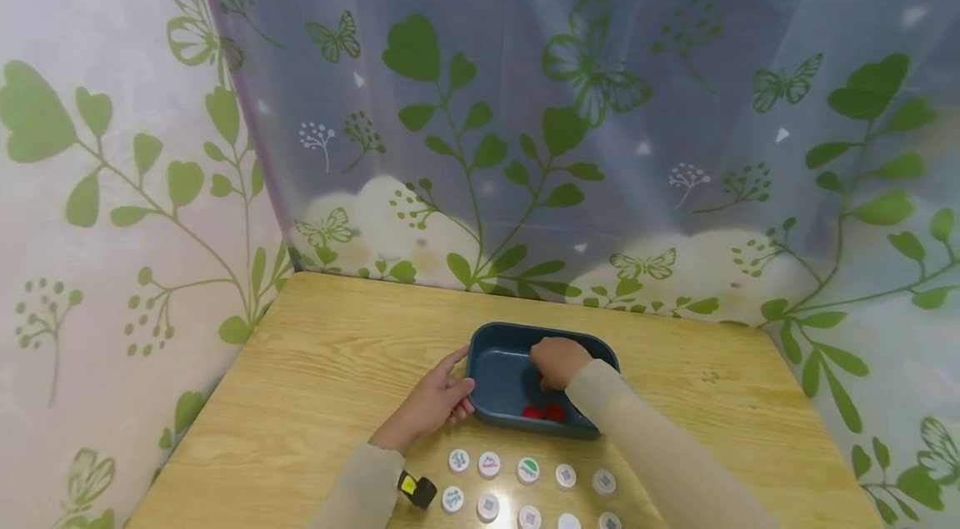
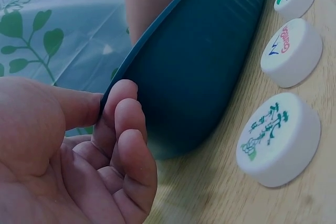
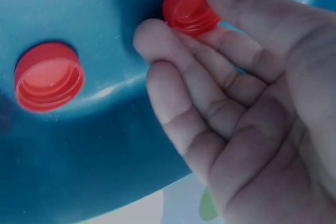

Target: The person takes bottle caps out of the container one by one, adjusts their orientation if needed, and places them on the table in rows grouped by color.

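A dark blue plastic basin (image 1: 498, 379) stands on the table. At its left end my left hand (image 1: 433, 402) grips the rim, with the thumb inside and fingers on the outer wall; the left wrist view shows this pinch on the basin wall (image 2: 205, 51). My right hand (image 1: 561, 361) reaches down into the basin. Its thumb and fingers pinch a red bottle cap (image 3: 190, 6), hollow side partly showing. Another red bottle cap (image 3: 49, 77) lies on the basin floor beside the fingers. Red caps (image 1: 555, 412) also show near the basin's front wall.
In front of the basin, white bottle caps (image 1: 489, 464) with printed tops lie in two rows on the wooden table (image 1: 337, 346). A black device (image 1: 417, 489) with a yellow label sits at the left wrist. Behind the table hangs a patterned curtain (image 1: 510, 204).
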A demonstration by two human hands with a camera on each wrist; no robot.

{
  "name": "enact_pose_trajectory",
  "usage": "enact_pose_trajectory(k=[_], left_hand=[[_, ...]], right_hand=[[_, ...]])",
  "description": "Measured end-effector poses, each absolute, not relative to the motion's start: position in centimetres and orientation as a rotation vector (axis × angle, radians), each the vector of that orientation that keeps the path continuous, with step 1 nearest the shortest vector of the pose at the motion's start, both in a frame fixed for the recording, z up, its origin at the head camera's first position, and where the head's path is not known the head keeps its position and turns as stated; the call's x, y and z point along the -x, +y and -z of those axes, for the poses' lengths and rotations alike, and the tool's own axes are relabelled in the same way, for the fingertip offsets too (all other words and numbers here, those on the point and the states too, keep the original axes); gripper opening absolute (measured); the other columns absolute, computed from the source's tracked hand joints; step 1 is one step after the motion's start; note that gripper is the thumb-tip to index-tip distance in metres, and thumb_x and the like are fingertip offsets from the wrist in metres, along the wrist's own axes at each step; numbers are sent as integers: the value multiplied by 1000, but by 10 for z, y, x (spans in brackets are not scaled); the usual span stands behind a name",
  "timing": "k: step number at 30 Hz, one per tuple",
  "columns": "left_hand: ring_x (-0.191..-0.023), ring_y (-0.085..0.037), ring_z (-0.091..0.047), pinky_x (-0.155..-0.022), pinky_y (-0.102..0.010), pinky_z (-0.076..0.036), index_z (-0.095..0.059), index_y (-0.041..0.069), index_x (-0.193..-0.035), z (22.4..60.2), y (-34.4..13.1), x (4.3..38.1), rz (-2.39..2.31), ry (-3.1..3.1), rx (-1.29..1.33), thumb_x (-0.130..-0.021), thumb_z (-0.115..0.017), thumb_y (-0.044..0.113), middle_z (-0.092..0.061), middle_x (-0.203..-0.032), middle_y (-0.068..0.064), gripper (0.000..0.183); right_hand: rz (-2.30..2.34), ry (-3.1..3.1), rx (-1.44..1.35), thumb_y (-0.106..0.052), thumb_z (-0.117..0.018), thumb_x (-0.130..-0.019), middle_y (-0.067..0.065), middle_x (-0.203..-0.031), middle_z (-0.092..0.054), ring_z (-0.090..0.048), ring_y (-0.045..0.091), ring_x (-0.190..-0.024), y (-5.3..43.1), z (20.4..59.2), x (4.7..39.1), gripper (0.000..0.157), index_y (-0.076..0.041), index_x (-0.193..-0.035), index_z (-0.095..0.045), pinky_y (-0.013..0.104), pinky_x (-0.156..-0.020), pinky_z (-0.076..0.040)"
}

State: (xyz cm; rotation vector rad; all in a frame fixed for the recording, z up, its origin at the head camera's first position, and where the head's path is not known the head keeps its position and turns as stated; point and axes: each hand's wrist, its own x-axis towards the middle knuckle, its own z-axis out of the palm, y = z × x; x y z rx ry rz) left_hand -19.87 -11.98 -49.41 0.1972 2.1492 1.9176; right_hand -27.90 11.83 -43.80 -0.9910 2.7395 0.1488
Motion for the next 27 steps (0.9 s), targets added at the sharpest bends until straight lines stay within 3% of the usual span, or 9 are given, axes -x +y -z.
enact_pose_trajectory(k=[4,9,13,17,22,27], left_hand=[[-59,-13,-57,-54,-26,-47,-25,7,-164,496,-121,200,-1913,2164,-192,-108,-53,11,-65,-73,-6,62],[-59,-13,-57,-54,-26,-47,-27,7,-163,495,-121,201,-1878,2212,-184,-109,-52,11,-65,-73,-6,60],[-60,-12,-58,-56,-25,-47,-27,7,-163,494,-120,201,-1842,2230,-193,-109,-52,12,-65,-73,-5,60],[-60,-12,-58,-56,-24,-48,-27,7,-163,491,-122,201,-1827,2243,-196,-109,-52,12,-65,-73,-5,60],[-59,-12,-57,-55,-24,-47,-28,6,-162,490,-123,201,-1843,2255,-191,-108,-53,9,-65,-72,-5,60],[-58,-11,-58,-55,-24,-48,-29,6,-162,496,-119,201,-1840,2251,-211,-108,-53,11,-65,-72,-5,60]], right_hand=[[-117,2720,990,-11,-88,-82,-3,-62,-60,-52,12,-57,118,440,284,29,-13,-67,-64,33,-61,-49],[41,2677,922,-18,-82,-89,-5,-77,-60,-52,14,-66,135,442,298,19,-16,-91,-63,36,-67,-48],[270,2750,914,-25,-69,-92,-7,-76,-56,-46,11,-63,152,429,290,18,-19,-106,-61,34,-65,-42],[555,2852,1109,-22,-64,-92,-15,-82,-57,-49,4,-65,159,414,248,28,-20,-120,-69,27,-63,-44],[755,2730,1379,-12,-73,-87,-16,-97,-61,-57,2,-78,150,423,170,31,-21,-117,-73,20,-69,-51],[819,2433,1307,-27,-72,-96,-16,-109,-67,-59,-3,-94,143,461,113,29,-17,-124,-70,22,-80,-54]])
